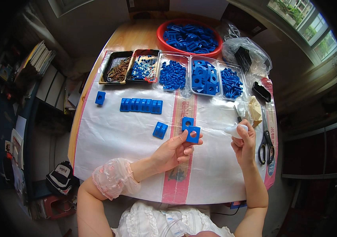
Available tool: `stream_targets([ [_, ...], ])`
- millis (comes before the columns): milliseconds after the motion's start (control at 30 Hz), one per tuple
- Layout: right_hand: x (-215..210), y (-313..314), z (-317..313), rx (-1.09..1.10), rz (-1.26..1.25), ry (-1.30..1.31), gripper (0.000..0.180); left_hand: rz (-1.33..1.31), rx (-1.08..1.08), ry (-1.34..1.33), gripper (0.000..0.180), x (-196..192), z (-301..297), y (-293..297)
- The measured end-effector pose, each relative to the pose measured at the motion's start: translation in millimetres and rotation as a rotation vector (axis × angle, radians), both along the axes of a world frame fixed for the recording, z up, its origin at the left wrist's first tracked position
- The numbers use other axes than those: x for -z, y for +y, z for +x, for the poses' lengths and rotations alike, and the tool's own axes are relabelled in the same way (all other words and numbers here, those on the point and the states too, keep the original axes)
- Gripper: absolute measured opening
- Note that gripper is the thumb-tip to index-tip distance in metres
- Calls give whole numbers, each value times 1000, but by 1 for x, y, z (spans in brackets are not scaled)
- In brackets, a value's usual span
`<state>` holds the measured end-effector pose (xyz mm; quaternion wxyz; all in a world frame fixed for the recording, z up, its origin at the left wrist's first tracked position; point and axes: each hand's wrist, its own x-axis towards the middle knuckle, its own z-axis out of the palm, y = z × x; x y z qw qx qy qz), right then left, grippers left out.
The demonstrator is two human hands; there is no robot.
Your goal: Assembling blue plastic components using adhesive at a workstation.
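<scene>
My left hand (172,152) pinches a blue square plate with a round hole (195,139) between thumb and fingers. Just behind it shows a second blue holed piece (184,120); I cannot tell whether it is held too or lies on the table. My right hand (245,145) is closed around a smooth white object (231,129), its kind unclear. Close beyond that hand lies a slim tool with a dark handle (238,117). Left of my left hand sits a blue ridged block (160,130), and farther off stands a row of similar blue blocks (141,106).
Along the back are trays of brass-coloured screws (119,71), small nuts (142,70), blue plugs (172,75), blue plates (204,78) and more blue plugs (231,83). Behind them stands a red basin (159,36) of blue parts. Scissors (266,146) lie at the right edge.
</scene>
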<state>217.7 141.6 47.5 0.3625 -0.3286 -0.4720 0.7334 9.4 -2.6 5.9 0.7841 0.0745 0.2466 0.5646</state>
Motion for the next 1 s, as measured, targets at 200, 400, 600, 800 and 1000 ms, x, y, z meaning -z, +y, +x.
stream_targets([
  [200, 1, 0, 1, -5, -11, 6, 22, 7, -1, -4, 56, 1, 0, 0],
  [400, 0, 3, 3, -9, -68, 50, 21, 10, -12, -8, 54, 2, -1, 0],
  [600, -1, 13, 11, 4, -72, 64, 20, 16, -36, 4, 54, 2, -2, 0],
  [800, 1, 16, 11, -10, -57, 49, 20, 25, -54, 17, 54, 5, -2, 0],
  [1000, 2, 15, 11, 1, -50, 34, 20, 17, -54, 34, 54, 5, -2, 0],
])
